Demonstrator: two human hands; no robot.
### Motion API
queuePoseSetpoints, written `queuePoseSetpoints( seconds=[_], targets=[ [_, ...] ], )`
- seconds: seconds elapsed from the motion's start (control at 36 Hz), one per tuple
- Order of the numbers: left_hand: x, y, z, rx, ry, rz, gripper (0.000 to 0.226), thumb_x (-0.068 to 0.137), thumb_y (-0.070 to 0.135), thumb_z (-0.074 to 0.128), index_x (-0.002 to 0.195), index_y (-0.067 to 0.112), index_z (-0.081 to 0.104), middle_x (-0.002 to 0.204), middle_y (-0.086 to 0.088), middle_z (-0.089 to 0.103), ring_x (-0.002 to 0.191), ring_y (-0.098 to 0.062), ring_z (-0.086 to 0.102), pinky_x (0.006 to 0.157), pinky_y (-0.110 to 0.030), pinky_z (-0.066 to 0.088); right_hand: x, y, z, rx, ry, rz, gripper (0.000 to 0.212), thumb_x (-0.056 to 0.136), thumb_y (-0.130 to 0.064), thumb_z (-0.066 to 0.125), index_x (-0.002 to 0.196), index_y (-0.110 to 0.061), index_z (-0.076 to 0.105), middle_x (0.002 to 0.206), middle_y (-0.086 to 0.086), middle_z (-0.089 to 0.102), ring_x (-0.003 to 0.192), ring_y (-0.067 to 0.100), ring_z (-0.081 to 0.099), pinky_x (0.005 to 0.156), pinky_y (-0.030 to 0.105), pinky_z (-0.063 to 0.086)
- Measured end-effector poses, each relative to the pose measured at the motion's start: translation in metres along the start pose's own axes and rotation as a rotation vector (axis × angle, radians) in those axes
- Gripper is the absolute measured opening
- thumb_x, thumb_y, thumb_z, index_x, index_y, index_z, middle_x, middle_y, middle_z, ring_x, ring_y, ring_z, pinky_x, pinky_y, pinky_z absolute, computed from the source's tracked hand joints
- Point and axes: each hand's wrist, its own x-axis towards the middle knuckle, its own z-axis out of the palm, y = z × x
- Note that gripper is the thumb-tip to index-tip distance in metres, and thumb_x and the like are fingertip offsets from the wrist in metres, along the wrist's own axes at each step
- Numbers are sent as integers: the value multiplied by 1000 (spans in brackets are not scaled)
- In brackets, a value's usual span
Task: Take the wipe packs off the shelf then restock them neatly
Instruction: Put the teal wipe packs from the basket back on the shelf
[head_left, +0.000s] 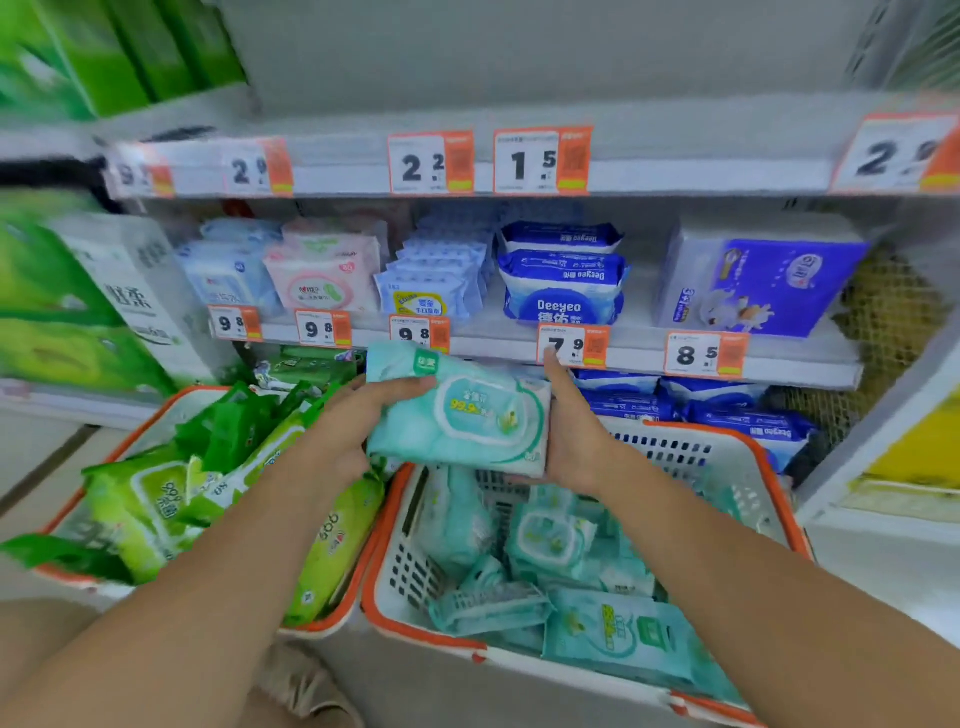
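Both hands hold one teal wipe pack (462, 415) in front of the lower shelf, above the baskets. My left hand (337, 436) grips its left end and my right hand (576, 431) presses its right end, fingers pointing up at a price tag. Below it a white basket with an orange rim (748, 441) holds several more teal wipe packs (550, 545). A second basket (124, 447) to the left is full of green wipe packs (150, 499).
The shelf (498, 348) above carries pink, pale blue and dark blue Deeyeo wipe packs (563, 291) and a purple box (763, 280). Dark blue packs (727, 410) lie on the lower shelf at right. Green tissue bundles (62, 312) stand at left.
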Motion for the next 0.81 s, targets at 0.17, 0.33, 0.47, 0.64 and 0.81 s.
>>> queuePoseSetpoints(
  seconds=[0.17,0.33,0.47,0.64,0.81],
  targets=[
    [-59,91,39,234,-69,385,46,63,43,82,103,20,72,93,3,78,86,-17,75,75,-36,60,-65,-80,30,-192,135,-418,63,69,-38,83,124,-12,67,113,13,74,102,31,72,92,51,57],
    [-89,173,94,556,-296,739,49,59,11,90,101,21,70,91,13,77,84,-1,72,74,-16,56,-130,-173,45,-349,233,-847,66,60,-36,85,118,-11,66,107,10,76,96,29,74,84,46,60],
    [-63,233,156,525,-323,897,61,57,20,95,110,28,66,94,19,75,86,3,71,77,-18,56,-165,-255,25,-436,294,-1086,76,56,-33,88,122,-5,62,109,12,75,99,30,73,83,43,61],
    [24,256,236,597,-281,865,93,38,43,100,120,24,61,105,9,74,96,-12,71,91,-38,57,-169,-320,-38,-648,526,-1069,84,55,-25,92,127,-15,49,108,2,70,92,19,72,77,31,61],
    [87,246,299,797,-271,836,92,60,29,95,133,15,41,122,4,57,110,-17,58,101,-35,48,-146,-376,-102,-1384,770,-668,111,46,-67,90,143,-36,44,138,-5,44,124,18,50,109,37,44]
  ],
)
